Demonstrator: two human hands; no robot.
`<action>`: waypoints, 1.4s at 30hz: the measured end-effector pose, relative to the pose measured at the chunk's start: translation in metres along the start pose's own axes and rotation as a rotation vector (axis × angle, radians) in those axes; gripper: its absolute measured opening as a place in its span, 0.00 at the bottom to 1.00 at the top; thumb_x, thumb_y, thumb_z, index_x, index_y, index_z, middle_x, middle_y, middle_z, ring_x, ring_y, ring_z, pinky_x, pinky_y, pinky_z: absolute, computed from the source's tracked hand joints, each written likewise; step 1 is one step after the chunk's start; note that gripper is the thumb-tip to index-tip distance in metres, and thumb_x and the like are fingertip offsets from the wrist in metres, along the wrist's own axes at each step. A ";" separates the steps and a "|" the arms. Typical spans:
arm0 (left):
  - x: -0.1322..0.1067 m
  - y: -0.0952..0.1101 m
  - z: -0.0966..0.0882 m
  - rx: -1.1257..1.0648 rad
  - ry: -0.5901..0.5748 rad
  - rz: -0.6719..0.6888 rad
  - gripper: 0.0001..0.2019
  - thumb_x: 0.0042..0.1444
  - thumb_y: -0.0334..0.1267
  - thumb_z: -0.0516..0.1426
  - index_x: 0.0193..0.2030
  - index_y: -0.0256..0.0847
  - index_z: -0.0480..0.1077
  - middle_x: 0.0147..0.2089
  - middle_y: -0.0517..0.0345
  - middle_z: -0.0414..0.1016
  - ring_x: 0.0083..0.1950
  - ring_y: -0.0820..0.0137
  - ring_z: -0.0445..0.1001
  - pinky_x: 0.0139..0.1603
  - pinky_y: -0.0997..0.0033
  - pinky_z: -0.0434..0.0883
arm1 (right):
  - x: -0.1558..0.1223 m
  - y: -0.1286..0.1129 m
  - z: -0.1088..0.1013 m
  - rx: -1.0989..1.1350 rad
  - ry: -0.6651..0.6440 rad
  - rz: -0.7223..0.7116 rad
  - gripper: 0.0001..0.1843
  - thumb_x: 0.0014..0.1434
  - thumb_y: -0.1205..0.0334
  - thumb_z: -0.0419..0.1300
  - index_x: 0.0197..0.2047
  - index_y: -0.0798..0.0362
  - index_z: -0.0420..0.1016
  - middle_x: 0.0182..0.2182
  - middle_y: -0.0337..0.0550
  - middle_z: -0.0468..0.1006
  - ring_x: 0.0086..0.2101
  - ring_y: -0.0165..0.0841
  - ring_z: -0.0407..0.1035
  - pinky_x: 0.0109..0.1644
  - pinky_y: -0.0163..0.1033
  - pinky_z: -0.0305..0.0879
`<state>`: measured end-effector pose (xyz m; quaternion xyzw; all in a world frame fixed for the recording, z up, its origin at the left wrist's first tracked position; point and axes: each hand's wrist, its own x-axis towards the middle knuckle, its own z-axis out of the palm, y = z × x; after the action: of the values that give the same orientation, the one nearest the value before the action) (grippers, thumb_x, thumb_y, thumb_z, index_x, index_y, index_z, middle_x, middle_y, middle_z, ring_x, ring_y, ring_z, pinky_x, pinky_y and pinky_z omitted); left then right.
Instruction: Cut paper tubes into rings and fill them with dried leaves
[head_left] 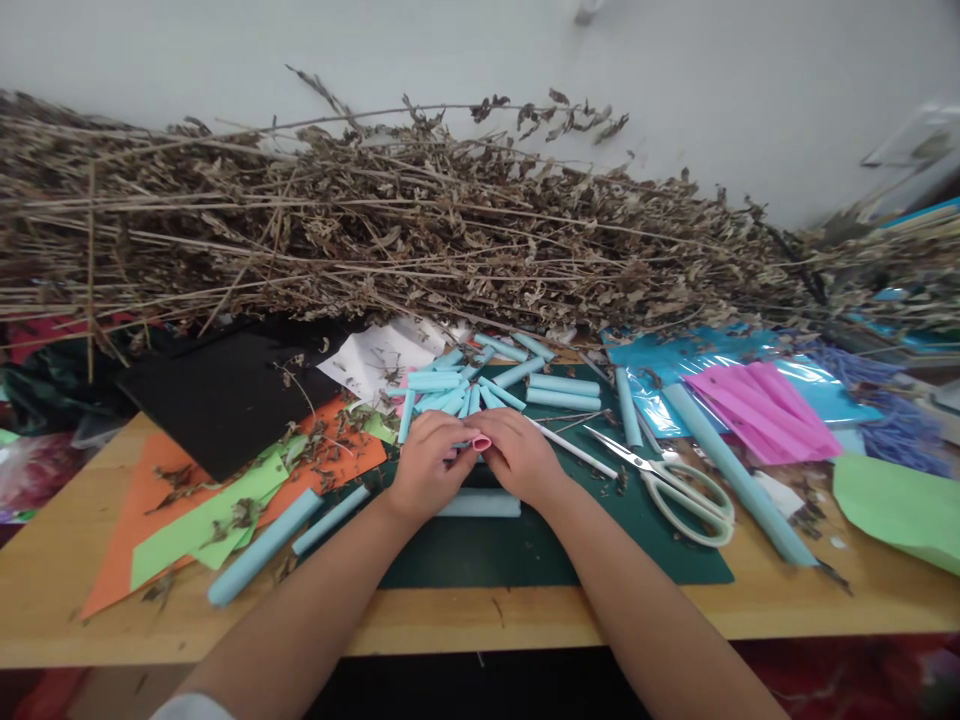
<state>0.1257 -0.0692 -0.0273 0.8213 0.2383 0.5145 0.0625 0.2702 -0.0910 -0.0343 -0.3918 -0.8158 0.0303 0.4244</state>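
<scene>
Over a dark green cutting mat point(555, 565), my left hand point(427, 468) and my right hand point(529, 460) meet, fingers closed on a small pink rolled piece point(481, 442). Its open end faces me; whether it is paper or foam I cannot tell. Just beyond the fingers lies a cluster of short light blue rolls point(435, 382), arranged like a fan and partly hidden by my hands. One longer blue roll point(484, 504) lies on the mat below my hands. Scissors point(667, 480) with pale handles lie to the right, blades apart, beside a thin white stick point(577, 450).
A heap of dried leafy stems point(420, 220) spans the back against the wall. On the left lie black sheets point(225, 400), orange paper point(142, 520) and green strips point(202, 510). At right are a long blue tube point(742, 480), pink sheets point(765, 410) and green paper point(900, 500).
</scene>
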 end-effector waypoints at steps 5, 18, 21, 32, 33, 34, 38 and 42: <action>0.000 0.000 0.001 -0.032 0.013 0.008 0.02 0.47 0.32 0.57 0.29 0.38 0.67 0.26 0.57 0.67 0.30 0.73 0.66 0.32 0.70 0.67 | -0.001 0.001 0.001 -0.018 -0.013 0.073 0.14 0.49 0.72 0.51 0.41 0.55 0.67 0.37 0.47 0.74 0.39 0.36 0.65 0.44 0.43 0.62; -0.001 0.001 0.004 -0.051 0.023 -0.022 0.05 0.45 0.31 0.57 0.30 0.38 0.64 0.28 0.57 0.67 0.32 0.72 0.67 0.32 0.71 0.67 | -0.003 0.004 0.002 0.015 -0.011 0.156 0.09 0.49 0.70 0.52 0.35 0.55 0.67 0.33 0.47 0.74 0.37 0.37 0.66 0.41 0.43 0.63; -0.002 0.001 0.004 -0.062 0.003 -0.036 0.05 0.46 0.31 0.57 0.30 0.38 0.63 0.29 0.57 0.68 0.34 0.71 0.67 0.34 0.71 0.67 | -0.004 0.005 0.002 0.015 0.004 0.165 0.09 0.49 0.71 0.52 0.35 0.56 0.68 0.33 0.49 0.74 0.36 0.38 0.66 0.40 0.43 0.63; -0.003 -0.002 0.002 -0.036 -0.142 0.013 0.10 0.51 0.30 0.52 0.41 0.40 0.64 0.34 0.55 0.69 0.36 0.72 0.66 0.37 0.70 0.66 | -0.002 0.005 -0.001 0.053 0.007 0.129 0.13 0.51 0.72 0.48 0.39 0.52 0.68 0.36 0.46 0.74 0.39 0.36 0.66 0.43 0.44 0.64; -0.003 -0.002 0.003 -0.042 -0.148 0.015 0.10 0.51 0.30 0.52 0.42 0.40 0.64 0.34 0.55 0.69 0.36 0.72 0.66 0.37 0.70 0.65 | -0.002 0.005 -0.001 0.057 -0.001 0.121 0.14 0.52 0.72 0.48 0.40 0.52 0.67 0.36 0.46 0.74 0.39 0.36 0.66 0.43 0.44 0.63; -0.003 -0.002 0.003 -0.046 -0.151 0.017 0.10 0.51 0.30 0.52 0.41 0.40 0.64 0.34 0.55 0.69 0.36 0.72 0.66 0.37 0.70 0.65 | -0.002 0.005 -0.001 0.059 -0.008 0.112 0.15 0.52 0.73 0.47 0.41 0.52 0.67 0.37 0.45 0.74 0.40 0.36 0.66 0.43 0.44 0.63; -0.002 -0.003 0.002 -0.046 -0.141 0.000 0.06 0.50 0.30 0.53 0.36 0.39 0.63 0.32 0.56 0.69 0.35 0.71 0.65 0.36 0.70 0.65 | -0.003 0.005 0.000 0.054 -0.007 0.090 0.17 0.51 0.72 0.48 0.45 0.54 0.65 0.39 0.48 0.73 0.41 0.36 0.66 0.44 0.44 0.63; -0.002 -0.004 0.002 -0.065 -0.085 0.010 0.07 0.47 0.31 0.56 0.33 0.39 0.61 0.32 0.56 0.67 0.36 0.70 0.65 0.36 0.69 0.66 | -0.004 0.004 -0.001 0.044 -0.017 0.134 0.14 0.50 0.67 0.53 0.43 0.54 0.65 0.37 0.48 0.74 0.38 0.37 0.67 0.41 0.44 0.64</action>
<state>0.1260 -0.0664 -0.0312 0.8413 0.2143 0.4867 0.0966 0.2746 -0.0912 -0.0378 -0.4360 -0.7904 0.0800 0.4228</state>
